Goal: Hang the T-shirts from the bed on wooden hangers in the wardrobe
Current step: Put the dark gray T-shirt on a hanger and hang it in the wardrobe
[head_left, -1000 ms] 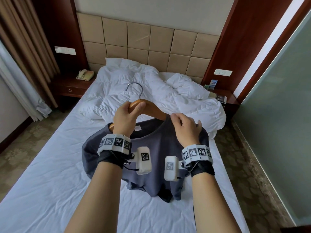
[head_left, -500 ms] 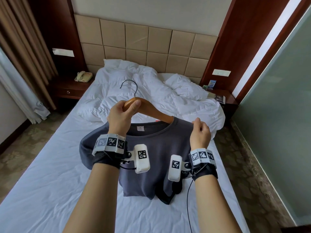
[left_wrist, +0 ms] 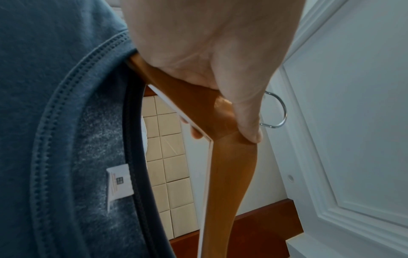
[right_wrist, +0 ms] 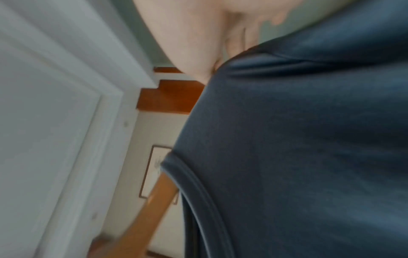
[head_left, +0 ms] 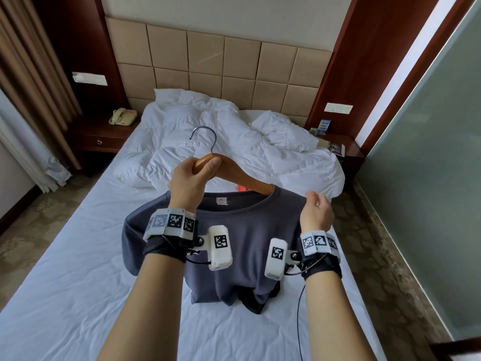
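At frame centre above the white bed (head_left: 78, 256), the left hand (head_left: 186, 186) grips a curved wooden hanger (head_left: 234, 173); the right hand (head_left: 316, 212) pinches the soft, light grey cotton T-shirt (head_left: 250, 238) at its shoulder seam, likely its best hold.

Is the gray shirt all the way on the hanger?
Nearly: the hanger runs through the gray shirt collar, left hand gripping its top, right hand pinching the shoulder.

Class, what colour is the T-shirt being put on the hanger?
Dark blue-grey T-shirt; clearest in the head view.
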{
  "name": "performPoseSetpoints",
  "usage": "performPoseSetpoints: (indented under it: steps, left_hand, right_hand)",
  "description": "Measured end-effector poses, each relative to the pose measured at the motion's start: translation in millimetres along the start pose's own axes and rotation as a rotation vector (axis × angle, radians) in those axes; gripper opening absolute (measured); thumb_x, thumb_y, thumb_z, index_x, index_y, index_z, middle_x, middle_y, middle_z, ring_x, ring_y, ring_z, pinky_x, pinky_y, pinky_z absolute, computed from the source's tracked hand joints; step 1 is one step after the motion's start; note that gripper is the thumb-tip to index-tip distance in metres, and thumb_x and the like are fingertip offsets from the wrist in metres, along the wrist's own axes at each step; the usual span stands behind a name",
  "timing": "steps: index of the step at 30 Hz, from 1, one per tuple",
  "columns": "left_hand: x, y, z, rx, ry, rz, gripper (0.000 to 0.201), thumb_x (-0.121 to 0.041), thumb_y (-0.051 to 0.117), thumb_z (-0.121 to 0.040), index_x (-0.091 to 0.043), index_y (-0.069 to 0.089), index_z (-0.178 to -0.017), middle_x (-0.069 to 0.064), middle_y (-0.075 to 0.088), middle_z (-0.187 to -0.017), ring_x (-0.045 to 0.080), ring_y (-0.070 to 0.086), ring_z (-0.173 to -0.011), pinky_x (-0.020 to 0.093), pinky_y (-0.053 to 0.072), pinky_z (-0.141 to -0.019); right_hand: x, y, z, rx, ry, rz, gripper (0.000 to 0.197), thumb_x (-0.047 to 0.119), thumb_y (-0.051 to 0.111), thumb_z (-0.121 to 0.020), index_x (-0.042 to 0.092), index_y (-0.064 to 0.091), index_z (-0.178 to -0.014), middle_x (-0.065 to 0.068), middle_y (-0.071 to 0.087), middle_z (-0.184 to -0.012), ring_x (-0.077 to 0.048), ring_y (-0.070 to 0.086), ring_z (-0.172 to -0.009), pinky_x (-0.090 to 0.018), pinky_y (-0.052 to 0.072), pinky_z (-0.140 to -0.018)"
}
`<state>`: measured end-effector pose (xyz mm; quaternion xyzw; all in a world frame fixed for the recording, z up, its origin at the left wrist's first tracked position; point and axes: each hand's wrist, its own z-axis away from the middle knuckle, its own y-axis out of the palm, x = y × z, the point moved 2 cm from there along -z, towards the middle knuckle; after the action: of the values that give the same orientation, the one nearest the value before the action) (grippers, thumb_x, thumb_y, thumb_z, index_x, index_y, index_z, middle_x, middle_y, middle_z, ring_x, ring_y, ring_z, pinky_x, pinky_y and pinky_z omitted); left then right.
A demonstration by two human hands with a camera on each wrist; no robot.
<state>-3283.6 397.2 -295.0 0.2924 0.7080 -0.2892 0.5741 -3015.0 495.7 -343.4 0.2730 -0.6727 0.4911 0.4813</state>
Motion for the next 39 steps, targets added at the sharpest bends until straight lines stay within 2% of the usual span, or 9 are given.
performPoseSetpoints:
  steps: [3, 6, 10, 12, 18, 23, 30, 33, 39]
  left_hand:
    - [-1.0, 7.8, 2.0, 0.031, 0.005, -0.007, 0.055, -0.082, 0.070, -0.059, -0.030, 0.064, -0.074, 0.006, 0.069, -0.076, 0.025, 0.069, -0.081, 0.056, 0.053, -0.089]
    - [0.3, 16.1, 4.7, 0.052, 0.008, -0.018, 0.058, -0.081, 0.069, -0.062, -0.025, 0.061, -0.075, 0.002, 0.064, -0.070, 0.024, 0.065, -0.075, 0.060, 0.050, -0.088]
    - [-2.1, 24.1, 8.7, 0.059, 0.025, -0.090, 0.043, -0.076, 0.066, -0.068, -0.033, 0.058, -0.070, -0.016, 0.055, -0.058, 0.015, 0.055, -0.066, 0.059, 0.047, -0.090]
    - [-4.7, 26.3, 9.6, 0.067, 0.036, -0.087, 0.041, -0.076, 0.065, -0.068, -0.036, 0.056, -0.067, -0.019, 0.051, -0.054, 0.013, 0.051, -0.063, 0.056, 0.045, -0.087]
    - [-6.4, 31.2, 6.4, 0.093, 0.054, -0.054, 0.048, -0.072, 0.069, -0.068, -0.025, 0.058, -0.068, -0.012, 0.055, -0.061, 0.015, 0.055, -0.065, 0.060, 0.047, -0.085]
    - [-18.2, 37.5, 10.0, 0.147, 0.125, -0.064, 0.043, -0.060, 0.071, -0.075, -0.019, 0.060, -0.073, -0.009, 0.053, -0.063, 0.009, 0.051, -0.062, 0.040, 0.044, -0.064]
    - [-36.8, 22.1, 0.0, -0.044, 0.459, -0.398, 0.026, -0.029, 0.074, -0.081, -0.016, 0.065, -0.101, -0.005, 0.061, -0.095, 0.018, 0.055, -0.091, 0.032, 0.045, -0.079]
    - [-48.0, 26.2, 1.1, 0.150, 0.528, -0.475, 0.006, -0.020, 0.071, -0.080, -0.020, 0.071, -0.086, -0.006, 0.066, -0.085, 0.018, 0.061, -0.076, 0.034, 0.050, -0.069]
    - [-62.8, 41.6, -11.0, 0.518, 0.476, -1.154, 0.030, -0.031, 0.070, -0.080, -0.034, 0.070, -0.110, -0.007, 0.065, -0.113, 0.023, 0.064, -0.098, 0.036, 0.055, -0.079]
  right_hand:
    - [20.6, 2.8, 11.3, 0.125, -0.291, 0.095, 0.032, 0.032, 0.046, -0.101, 0.016, 0.074, -0.097, -0.001, 0.072, -0.105, -0.009, 0.049, -0.095, -0.048, 0.020, -0.118]
    - [38.1, 10.4, 25.2, 0.329, -0.414, 0.295, 0.049, 0.045, 0.031, -0.104, 0.017, 0.071, -0.095, -0.001, 0.074, -0.099, -0.016, 0.057, -0.106, -0.045, -0.003, -0.121]
    - [45.6, 18.6, 39.6, 0.446, -0.504, 0.382, 0.073, 0.071, 0.012, -0.084, 0.022, 0.066, -0.094, 0.005, 0.072, -0.097, -0.023, 0.059, -0.109, -0.049, 0.011, -0.119]
    - [46.8, 19.1, 43.7, 0.443, -0.562, 0.433, 0.063, 0.077, 0.028, -0.082, 0.028, 0.065, -0.095, 0.013, 0.067, -0.096, -0.019, 0.057, -0.108, -0.053, 0.014, -0.116]
    - [53.3, 20.5, 49.5, 0.373, -0.680, 0.437, 0.031, 0.056, 0.068, -0.082, 0.030, 0.060, -0.098, 0.014, 0.064, -0.096, -0.016, 0.058, -0.103, -0.051, 0.020, -0.112]
    - [72.4, 20.7, 48.7, 0.345, -0.767, 0.398, 0.020, 0.030, 0.071, -0.087, 0.018, 0.056, -0.093, 0.006, 0.065, -0.083, -0.027, 0.063, -0.088, -0.039, 0.040, -0.082]
    - [105.3, 8.3, 28.8, 0.333, -0.733, 0.521, 0.018, 0.032, 0.058, -0.095, 0.017, 0.055, -0.105, -0.002, 0.068, -0.104, -0.032, 0.059, -0.103, -0.044, 0.042, -0.088]
    - [124.5, -3.0, 22.5, 0.314, -0.728, 0.538, 0.020, 0.032, 0.058, -0.094, 0.015, 0.055, -0.104, -0.005, 0.067, -0.104, -0.035, 0.059, -0.098, -0.041, 0.043, -0.081]
    - [148.4, -25.6, 15.5, 0.295, -0.696, 0.592, 0.019, 0.033, 0.058, -0.094, 0.015, 0.053, -0.100, -0.003, 0.060, -0.094, -0.034, 0.059, -0.091, -0.037, 0.041, -0.074]
